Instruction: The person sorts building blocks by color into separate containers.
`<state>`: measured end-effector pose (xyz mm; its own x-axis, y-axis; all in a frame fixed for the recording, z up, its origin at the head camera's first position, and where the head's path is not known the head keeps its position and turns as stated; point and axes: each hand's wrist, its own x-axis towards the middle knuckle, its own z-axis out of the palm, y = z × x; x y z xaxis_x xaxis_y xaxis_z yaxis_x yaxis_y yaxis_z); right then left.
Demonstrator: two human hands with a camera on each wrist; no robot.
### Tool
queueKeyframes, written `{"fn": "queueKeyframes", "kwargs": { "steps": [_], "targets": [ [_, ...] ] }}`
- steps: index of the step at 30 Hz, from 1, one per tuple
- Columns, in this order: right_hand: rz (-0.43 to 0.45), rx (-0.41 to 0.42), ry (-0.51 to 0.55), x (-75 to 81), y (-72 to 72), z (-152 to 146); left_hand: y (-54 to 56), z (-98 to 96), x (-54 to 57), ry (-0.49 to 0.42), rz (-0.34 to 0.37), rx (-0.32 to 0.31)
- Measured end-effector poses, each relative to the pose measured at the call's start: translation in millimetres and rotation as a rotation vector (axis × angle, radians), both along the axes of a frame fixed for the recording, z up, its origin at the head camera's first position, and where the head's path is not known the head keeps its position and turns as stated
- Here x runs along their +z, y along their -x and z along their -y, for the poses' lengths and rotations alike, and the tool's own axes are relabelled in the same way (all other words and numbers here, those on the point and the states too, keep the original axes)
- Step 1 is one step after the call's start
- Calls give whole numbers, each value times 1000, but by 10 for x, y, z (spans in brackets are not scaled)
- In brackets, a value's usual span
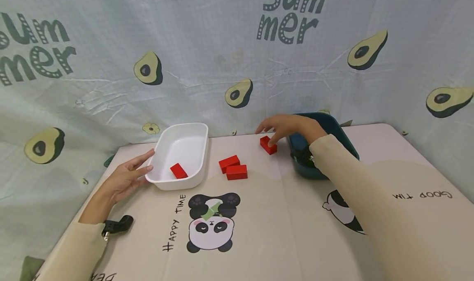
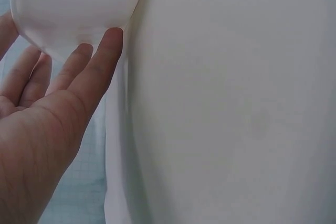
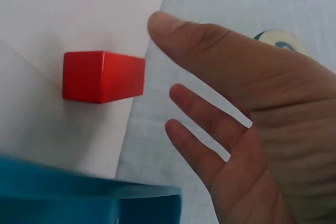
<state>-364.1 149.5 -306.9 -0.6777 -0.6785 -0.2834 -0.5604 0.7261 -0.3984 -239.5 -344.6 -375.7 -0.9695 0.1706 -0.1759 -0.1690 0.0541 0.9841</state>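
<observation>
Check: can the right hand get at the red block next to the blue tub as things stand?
Probably yes. The right hand hovers open right over that red block, fingers spread and holding nothing. The block lies alone on the table, apart from the blue tub, so nothing blocks a grasp.

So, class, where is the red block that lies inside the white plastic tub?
In the head view, the red rectangular block lies in the white plastic tub's near corner, left of centre, beside the left hand.
</observation>
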Motion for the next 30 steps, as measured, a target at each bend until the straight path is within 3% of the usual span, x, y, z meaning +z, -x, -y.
{"fn": "queueKeyframes", "kwargs": {
  "steps": [15,20,30],
  "targets": [
    [3,-16,-93,-190,165,-5,-5,26,-15,-23,-15,-13],
    [-10,-10,-117,-210,130,27,-13,14,-28,-13,-14,-13],
    [11,-74,-90,-195,45,106,-11,16,-11,-7,-15,-12]
  ]
}}
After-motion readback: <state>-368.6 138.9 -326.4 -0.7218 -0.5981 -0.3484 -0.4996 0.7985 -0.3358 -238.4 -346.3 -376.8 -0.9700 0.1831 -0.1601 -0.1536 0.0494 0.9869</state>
